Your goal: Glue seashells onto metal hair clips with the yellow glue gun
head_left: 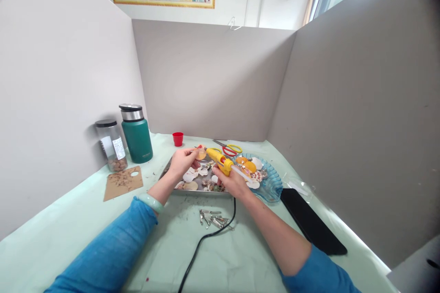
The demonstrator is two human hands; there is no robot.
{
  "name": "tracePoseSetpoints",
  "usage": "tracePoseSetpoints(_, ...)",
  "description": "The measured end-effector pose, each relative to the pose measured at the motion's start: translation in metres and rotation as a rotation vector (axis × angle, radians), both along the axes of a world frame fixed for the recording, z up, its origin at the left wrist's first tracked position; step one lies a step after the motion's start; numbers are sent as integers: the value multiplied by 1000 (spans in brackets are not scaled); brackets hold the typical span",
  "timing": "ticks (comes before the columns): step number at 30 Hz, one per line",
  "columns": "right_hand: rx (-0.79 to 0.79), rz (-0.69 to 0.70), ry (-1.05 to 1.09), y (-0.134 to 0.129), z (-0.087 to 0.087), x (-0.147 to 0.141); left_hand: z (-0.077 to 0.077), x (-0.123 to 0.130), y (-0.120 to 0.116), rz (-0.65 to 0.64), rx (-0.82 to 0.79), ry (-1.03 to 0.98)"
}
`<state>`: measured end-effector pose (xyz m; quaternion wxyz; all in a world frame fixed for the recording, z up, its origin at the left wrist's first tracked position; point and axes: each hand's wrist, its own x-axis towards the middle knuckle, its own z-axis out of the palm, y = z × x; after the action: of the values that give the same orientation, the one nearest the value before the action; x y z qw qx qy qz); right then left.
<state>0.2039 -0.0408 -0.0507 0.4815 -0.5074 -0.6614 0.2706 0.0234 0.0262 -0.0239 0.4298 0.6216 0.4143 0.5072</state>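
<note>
My left hand (184, 162) pinches an orange shell (201, 154) above a metal tray (206, 192). A yellow glue gun (222, 163) is gripped in my right hand (232, 181), its tip close to the orange shell and a clear glue stick coming out of its back end. White and tan shells (190, 174) lie in the tray below both hands. Beside my right hand, a blue scalloped glass plate (273, 187) holds orange, white and patterned shells. The glue gun's black cord (202, 239) runs down toward the near edge.
Several metal clips (215, 219) lie in front of the tray. At left stand a green bottle (136, 139) and a clear jar (112, 146) behind a brown card (123, 184). Scissors (230, 149) and a red cup (178, 139) are behind. A black slab (312, 222) lies right.
</note>
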Motion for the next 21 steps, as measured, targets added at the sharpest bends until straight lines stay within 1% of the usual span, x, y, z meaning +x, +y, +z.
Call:
tracePoseSetpoints(2,-1,6,16,0,0,0,2,1,-2,-10,-32,-38)
tracePoseSetpoints(6,-34,-29,44,1,-1,-1,6,2,-7,-45,-74,-74)
tracePoseSetpoints(11,-11,-34,78,-2,1,-1,8,2,-8,-48,-99,-94)
tracePoseSetpoints(16,37,-18,12,-3,3,-1,9,3,-9,-38,-77,-84)
tracePoseSetpoints(21,25,-38,73,-1,0,-1,9,4,-10,-32,-78,-92)
